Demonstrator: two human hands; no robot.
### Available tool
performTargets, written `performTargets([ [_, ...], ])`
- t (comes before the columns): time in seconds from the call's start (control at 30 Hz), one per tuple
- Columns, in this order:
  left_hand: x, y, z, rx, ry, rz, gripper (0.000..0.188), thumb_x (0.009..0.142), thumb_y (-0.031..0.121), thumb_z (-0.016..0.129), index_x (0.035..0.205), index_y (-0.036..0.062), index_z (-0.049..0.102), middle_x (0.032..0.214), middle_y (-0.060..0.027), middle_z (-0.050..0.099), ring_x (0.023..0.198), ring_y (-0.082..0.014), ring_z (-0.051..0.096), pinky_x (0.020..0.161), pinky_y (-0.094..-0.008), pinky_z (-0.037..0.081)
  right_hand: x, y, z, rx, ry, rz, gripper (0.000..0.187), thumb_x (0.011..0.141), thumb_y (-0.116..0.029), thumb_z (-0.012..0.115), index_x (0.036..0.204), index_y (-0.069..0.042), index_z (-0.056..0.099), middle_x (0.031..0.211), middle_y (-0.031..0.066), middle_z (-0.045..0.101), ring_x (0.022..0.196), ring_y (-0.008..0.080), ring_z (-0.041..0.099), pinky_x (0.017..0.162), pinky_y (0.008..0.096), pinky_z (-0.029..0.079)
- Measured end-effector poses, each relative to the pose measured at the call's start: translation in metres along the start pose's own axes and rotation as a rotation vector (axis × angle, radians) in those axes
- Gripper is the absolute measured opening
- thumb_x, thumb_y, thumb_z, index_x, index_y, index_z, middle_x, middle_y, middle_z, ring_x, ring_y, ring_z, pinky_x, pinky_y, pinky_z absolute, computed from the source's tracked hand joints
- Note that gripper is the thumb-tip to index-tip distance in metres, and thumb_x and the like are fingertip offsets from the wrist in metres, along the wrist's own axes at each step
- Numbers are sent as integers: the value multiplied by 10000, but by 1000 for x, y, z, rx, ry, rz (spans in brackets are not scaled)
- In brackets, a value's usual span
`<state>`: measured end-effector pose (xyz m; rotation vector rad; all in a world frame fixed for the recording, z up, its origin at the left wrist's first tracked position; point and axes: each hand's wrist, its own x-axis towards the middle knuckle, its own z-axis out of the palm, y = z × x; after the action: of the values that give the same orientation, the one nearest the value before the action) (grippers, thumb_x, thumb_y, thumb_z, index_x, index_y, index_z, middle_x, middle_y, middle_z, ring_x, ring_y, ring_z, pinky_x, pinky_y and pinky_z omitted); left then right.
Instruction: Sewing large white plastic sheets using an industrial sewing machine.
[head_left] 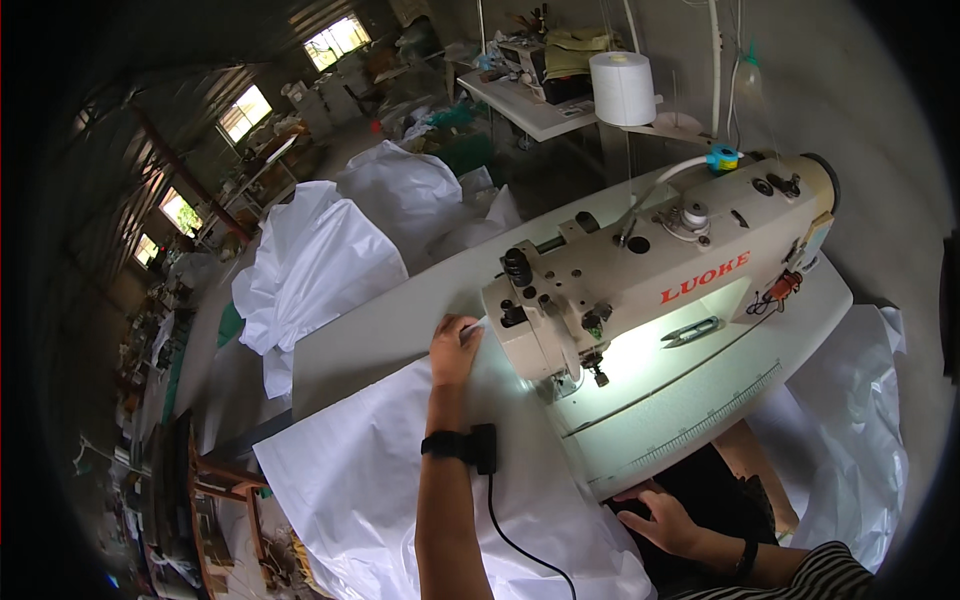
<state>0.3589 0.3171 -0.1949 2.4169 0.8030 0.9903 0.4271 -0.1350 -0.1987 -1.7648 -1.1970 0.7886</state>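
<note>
Lining up a white sheet (340, 480) beside the sewing machine (640, 255) looks like the step in hand. The sheet lies over the left part of the surface (365, 335) and hangs past its near edge. The left hand (455, 348), left of the machine head, has its fingers curled down, seemingly pinching the sheet's far edge. The right hand (662, 517), just off the near edge, has its thumb spread from the fingers; whether it grips anything, I cannot tell. The next move probably calls for guiding the edge flat and square to the presser foot (568, 383).

Around it is a dim, cluttered room with bright windows (337, 42) along the left. Crumpled white sheeting (320, 265) is heaped beyond the surface's far edge, and more (850, 420) hangs off its right end. A second table (540, 118) stands farther back. Smaller still, a thread cone (622, 90) rises behind the machine, and thread snips (692, 332) lie beneath its arm.
</note>
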Motion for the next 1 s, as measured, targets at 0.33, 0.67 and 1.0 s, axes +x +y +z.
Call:
performTargets([
  [0.33, -18, 17, 0, 18, 15, 119, 158, 792, 69, 707, 942, 31, 675, 997, -134, 635, 946, -335, 619, 851, -396, 507, 14, 28, 63, 45, -427, 97, 404, 972, -368, 596, 1032, 28, 649, 849, 185, 668, 801, 266, 627, 764, 356, 479],
  [0.67, -27, 8, -2, -15, -73, 109, 240, 750, 77, 708, 983, 25, 679, 1073, -137, 637, 1029, -335, 598, 921, -406, 485, 17, 13, 49, 607, -386, 151, 548, 972, -544, 544, 898, -5, 600, 759, 34, 528, 721, 120, 464, 661, 328, 412],
  [1.0, -42, 43, -11, 159, -109, 54, 309, 761, 214, 740, 1044, 102, 688, 1153, -78, 636, 1126, -296, 563, 981, -416, 437, 30, -13, 58, 270, -350, 307, 660, 925, -625, 574, 677, -15, 532, 591, 31, 425, 574, 112, 368, 518, 364, 327],
])
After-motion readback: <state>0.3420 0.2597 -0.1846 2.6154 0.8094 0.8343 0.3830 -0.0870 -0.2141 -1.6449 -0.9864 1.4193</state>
